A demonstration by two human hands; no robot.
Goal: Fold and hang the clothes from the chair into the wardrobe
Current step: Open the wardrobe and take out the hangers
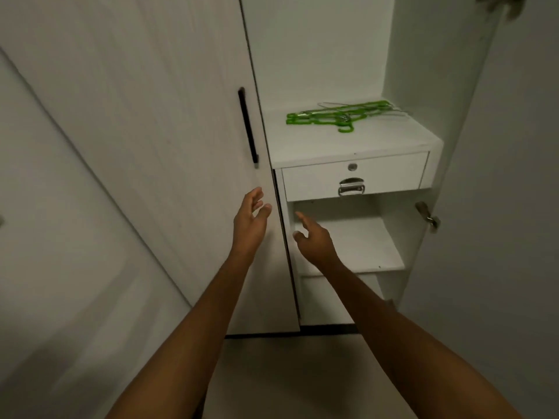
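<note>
Both hands are out in front of the wardrobe (317, 55) and hold nothing. The left hand (249, 220) has loose, spread fingers right at the edge of the closed door (169, 122). I cannot tell if it touches the door. The right hand (313, 238) is loosely open too, one finger pointing up, in front of the lower shelf (372, 246).

The hangers (338, 114) lie in a pile on the top shelf (348, 146), at about 1 o'clock from the hands. No clothes and no chair can be seen here, so they must be somewhere out of view.

What could go wrong? The hangers are tangled in one heap. If a hand pulls one, the hooks may catch, and the rest could slide off the shelf and fall. The open door (514, 207) at 3 o'clock sticks out, so an arm could bump it. Fingers near the closed door's edge could get pinched if a door swings.

The hangers are bright green plastic, thin and curvy, with a hook on each one. Some thin grey wire ones seem mixed in. The wardrobe is flat, smooth, white board with sharp square corners. The drawer (354, 176) under the top shelf has a shiny metal handle (351, 187) and a small round lock (351, 167). The closed door has a long, thin, black handle.
</note>
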